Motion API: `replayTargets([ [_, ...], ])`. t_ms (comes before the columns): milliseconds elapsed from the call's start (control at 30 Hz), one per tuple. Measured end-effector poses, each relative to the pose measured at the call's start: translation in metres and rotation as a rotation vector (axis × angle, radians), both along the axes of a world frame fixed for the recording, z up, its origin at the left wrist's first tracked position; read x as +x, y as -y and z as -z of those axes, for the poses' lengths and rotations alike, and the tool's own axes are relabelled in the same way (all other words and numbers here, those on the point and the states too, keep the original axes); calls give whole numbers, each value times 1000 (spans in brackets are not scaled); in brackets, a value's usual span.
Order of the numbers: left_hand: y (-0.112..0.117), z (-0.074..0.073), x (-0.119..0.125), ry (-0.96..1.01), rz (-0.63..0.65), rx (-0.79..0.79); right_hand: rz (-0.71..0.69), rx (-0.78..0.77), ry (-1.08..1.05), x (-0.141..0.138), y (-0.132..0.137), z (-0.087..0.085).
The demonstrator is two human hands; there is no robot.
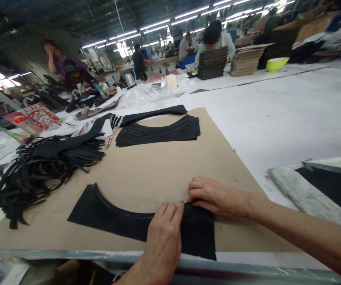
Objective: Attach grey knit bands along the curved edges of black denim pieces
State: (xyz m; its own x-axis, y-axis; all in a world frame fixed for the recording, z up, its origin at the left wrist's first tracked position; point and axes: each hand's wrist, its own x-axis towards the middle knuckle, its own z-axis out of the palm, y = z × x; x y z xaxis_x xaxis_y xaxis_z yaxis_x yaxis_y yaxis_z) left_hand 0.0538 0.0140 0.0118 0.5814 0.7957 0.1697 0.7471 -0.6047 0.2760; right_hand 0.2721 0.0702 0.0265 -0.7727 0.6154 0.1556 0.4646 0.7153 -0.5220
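Lying on the brown sheet (149, 170), the curved black piece (113, 219) runs under the left hand (164, 233), whose fingers press together and hide part of it; the right hand (212, 194) curls its fingers at the curved edge. I can't tell whether either pinches it. Beyond lie stacked black pieces (164, 135); leftward, a heap of black strips (51, 158) overlaps the sheet.
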Motion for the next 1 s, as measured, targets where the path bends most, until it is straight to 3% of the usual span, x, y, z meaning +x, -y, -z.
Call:
replayTargets([
  [133,-2,-4,5,-38,-11,-46,-11,50,15,2,1,3],
  [400,1,0,5,-111,9,28,5,82,40,6,6,2],
  [633,-4,1,10,-52,99,40,13,96,81,12,10,-2],
  [1000,-5,1,15,-103,59,12,62,102,37,18,18,1],
])
